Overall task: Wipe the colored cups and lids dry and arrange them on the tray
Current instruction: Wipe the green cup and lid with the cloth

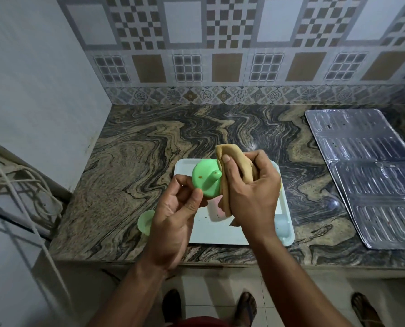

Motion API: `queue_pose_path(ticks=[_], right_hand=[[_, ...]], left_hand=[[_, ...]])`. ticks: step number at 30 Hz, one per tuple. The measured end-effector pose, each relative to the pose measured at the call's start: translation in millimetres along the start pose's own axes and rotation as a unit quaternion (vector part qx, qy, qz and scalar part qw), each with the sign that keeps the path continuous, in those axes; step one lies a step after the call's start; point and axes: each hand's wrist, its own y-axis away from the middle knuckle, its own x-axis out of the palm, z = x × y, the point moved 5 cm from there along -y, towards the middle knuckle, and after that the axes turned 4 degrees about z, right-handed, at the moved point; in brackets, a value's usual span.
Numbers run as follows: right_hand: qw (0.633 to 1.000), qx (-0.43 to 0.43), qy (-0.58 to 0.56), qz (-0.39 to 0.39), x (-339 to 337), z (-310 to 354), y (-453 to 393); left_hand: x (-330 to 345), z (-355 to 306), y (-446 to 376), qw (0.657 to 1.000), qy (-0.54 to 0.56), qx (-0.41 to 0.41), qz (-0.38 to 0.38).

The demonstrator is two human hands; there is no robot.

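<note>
My left hand (175, 213) pinches a green lid with a spout (205, 179) by its lower rim and holds it above the pale tray (211, 234). My right hand (251, 192) grips a bunched tan cloth (232, 161) pressed against the lid's right edge. A green cup (145, 221) stands on the counter just left of the tray, partly hidden by my left hand. A pale blue cup (282, 226) sits in the tray's near right corner. Something pink shows on the tray under the cloth, mostly hidden.
The tray lies on a swirled stone counter (137, 161) near its front edge. A ribbed metal draining sheet (371, 175) covers the counter's right side. White cables (15, 185) hang at the left wall. Feet in sandals stand on the floor below.
</note>
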Motion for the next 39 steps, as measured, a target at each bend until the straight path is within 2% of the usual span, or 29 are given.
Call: queue_pose_path(ticks=[2,5,7,10,14,18,23,29,31,35,39], right_hand=[[0.999,0.042,-0.021,0.016,-2,-6,-9],[0.98,0.119,-0.131,0.086,-4,-11,-17],[0.966,0.132,-0.167,0.144,-4,-6,-15],[0.964,0.112,-0.14,0.196,-2,1,-8],[0.973,0.084,-0.17,0.135,-3,8,-6],[0.981,0.045,-0.184,0.032,-7,7,-7],[0.988,-0.006,-0.151,-0.034,-8,3,-5],[0.984,0.008,-0.17,-0.049,-11,0,-4],[0.979,0.03,-0.199,-0.044,-14,-1,-7],[0.978,0.037,-0.207,-0.011,-16,2,-5],[0.984,0.017,-0.175,0.018,-19,8,1]], left_hand=[[-6,0,0,0.999,0.034,-0.031,-0.002],[-13,0,-4,0.994,0.073,-0.075,-0.033],[-13,-2,-6,0.992,0.079,-0.087,-0.04],[-3,-7,-8,0.992,0.082,-0.091,-0.018],[4,-11,-13,0.995,0.058,-0.073,-0.036],[9,-8,-11,0.991,-0.006,-0.036,-0.13],[31,0,0,0.994,-0.041,-0.043,-0.095],[23,-1,-7,0.989,-0.079,-0.042,-0.12],[21,0,-9,0.99,-0.052,-0.053,-0.121],[33,-3,-18,0.997,0.014,-0.059,-0.053],[31,-7,-23,0.996,0.022,-0.029,-0.079]])
